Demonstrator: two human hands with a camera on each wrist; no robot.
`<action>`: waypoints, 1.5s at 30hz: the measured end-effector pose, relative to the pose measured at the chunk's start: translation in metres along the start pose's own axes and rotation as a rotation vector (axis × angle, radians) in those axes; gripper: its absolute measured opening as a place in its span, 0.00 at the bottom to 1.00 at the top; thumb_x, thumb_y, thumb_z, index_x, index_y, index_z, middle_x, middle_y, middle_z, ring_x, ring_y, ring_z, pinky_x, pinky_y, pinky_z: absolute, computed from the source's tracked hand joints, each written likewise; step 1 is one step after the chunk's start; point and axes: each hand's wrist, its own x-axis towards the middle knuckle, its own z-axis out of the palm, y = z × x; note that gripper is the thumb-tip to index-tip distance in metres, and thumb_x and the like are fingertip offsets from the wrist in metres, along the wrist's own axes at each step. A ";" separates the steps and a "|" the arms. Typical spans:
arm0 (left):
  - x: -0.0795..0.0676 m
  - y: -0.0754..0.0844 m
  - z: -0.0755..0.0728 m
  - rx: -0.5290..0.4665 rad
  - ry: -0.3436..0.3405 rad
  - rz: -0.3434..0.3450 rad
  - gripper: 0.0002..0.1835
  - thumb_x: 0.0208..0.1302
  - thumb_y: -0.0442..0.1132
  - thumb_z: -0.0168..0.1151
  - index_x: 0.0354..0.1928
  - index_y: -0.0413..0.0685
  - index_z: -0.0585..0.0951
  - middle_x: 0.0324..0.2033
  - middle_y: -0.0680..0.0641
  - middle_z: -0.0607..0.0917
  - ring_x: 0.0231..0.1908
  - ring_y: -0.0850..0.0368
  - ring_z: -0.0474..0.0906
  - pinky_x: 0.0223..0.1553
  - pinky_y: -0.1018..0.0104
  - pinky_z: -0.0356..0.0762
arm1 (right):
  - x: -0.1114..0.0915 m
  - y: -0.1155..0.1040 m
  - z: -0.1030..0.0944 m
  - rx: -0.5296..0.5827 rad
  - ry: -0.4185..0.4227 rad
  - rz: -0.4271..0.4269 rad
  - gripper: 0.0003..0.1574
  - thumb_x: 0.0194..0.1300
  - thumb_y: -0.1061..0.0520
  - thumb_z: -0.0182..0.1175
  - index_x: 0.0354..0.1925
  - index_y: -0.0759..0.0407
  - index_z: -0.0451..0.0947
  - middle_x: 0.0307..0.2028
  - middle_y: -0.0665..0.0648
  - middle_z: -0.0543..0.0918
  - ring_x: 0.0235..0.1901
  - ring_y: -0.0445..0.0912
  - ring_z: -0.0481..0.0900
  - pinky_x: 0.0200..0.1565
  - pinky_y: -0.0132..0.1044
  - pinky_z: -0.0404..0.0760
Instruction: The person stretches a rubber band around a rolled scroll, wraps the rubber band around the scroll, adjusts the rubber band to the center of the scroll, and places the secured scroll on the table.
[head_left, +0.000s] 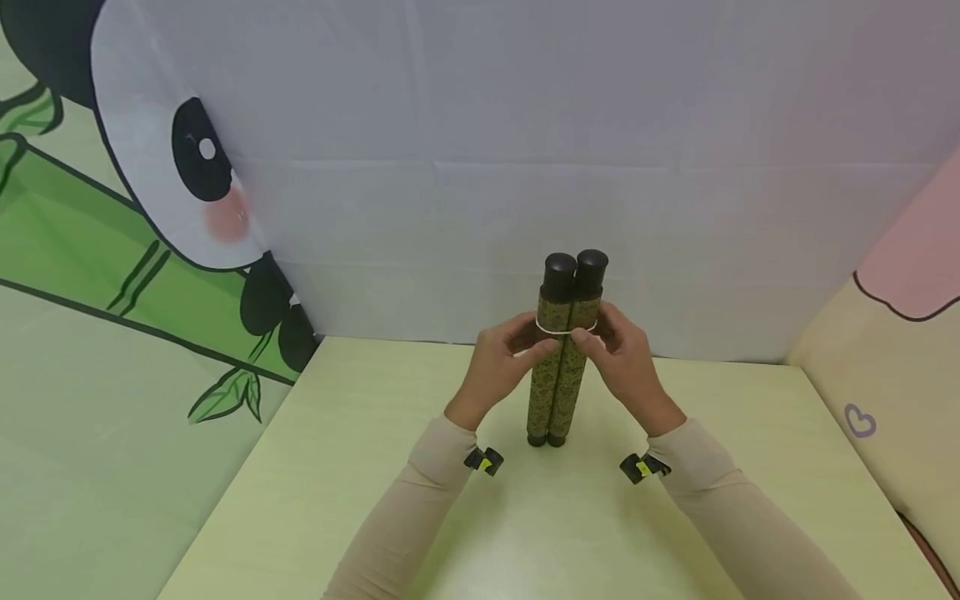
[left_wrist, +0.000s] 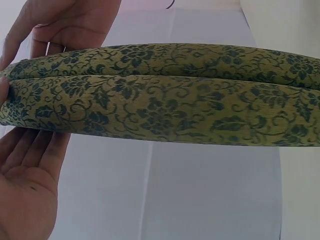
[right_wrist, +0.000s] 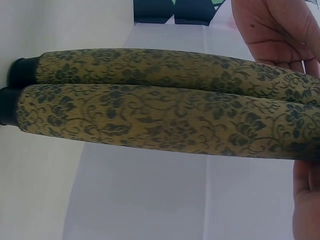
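Tubes [head_left: 561, 358], two in number, stand upright side by side and touching on the tabletop [head_left: 360, 492], near its far edge, each wrapped in olive fabric with a dark floral pattern and closed by a black cap [head_left: 576, 271] at the top and a black foot at the base. A thin white band [head_left: 564, 329] circles both tubes just below the caps. The left hand [head_left: 501, 362] and the right hand [head_left: 626, 358] flank the pair at the height of the band; their fingers are curled toward the tubes and seem to pinch the band or press at it, though the exact contact is too small to resolve in the head view. In the left wrist view, the left hand's fingers [left_wrist: 30, 150] lie fairly straight beneath the fabric; in the right wrist view, the right palm [right_wrist: 275, 30] is held open behind the tubes.

Judged handling: the tubes look rigid and light, the woven covering offering good friction, the smooth caps less so. Being tall on narrow feet, the pair would tip readily; a hold at mid-length or at the band appears safest. The band looks elastic and could slip or snap off.

Surroundings: pale yellow-green tabletop, smooth with a faint sheen; white cloth backdrop [head_left: 525, 125] behind; panda-and-bamboo print [head_left: 150, 192] to the left; cream and pink panel [head_left: 900, 317] to the right. Long beige sleeves [head_left: 420, 500] cover both arms.
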 end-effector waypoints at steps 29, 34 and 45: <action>0.024 -0.017 0.010 0.079 0.045 0.010 0.33 0.66 0.62 0.62 0.57 0.40 0.85 0.45 0.43 0.89 0.42 0.58 0.87 0.47 0.64 0.85 | 0.014 0.032 -0.013 -0.022 -0.029 0.005 0.24 0.76 0.59 0.59 0.67 0.61 0.74 0.45 0.60 0.83 0.40 0.41 0.82 0.41 0.28 0.80; 0.026 -0.021 0.013 0.092 0.034 -0.004 0.26 0.69 0.54 0.65 0.58 0.41 0.84 0.47 0.43 0.89 0.45 0.56 0.87 0.48 0.64 0.84 | 0.015 0.037 -0.014 -0.002 -0.017 -0.005 0.26 0.74 0.68 0.57 0.68 0.65 0.71 0.37 0.61 0.80 0.31 0.50 0.76 0.33 0.31 0.74; 0.029 -0.015 0.011 0.132 -0.006 -0.011 0.38 0.69 0.68 0.55 0.62 0.42 0.79 0.50 0.44 0.87 0.48 0.56 0.85 0.50 0.66 0.83 | 0.021 0.025 -0.020 -0.001 -0.100 0.011 0.27 0.78 0.59 0.54 0.71 0.64 0.67 0.52 0.64 0.79 0.41 0.46 0.79 0.41 0.34 0.77</action>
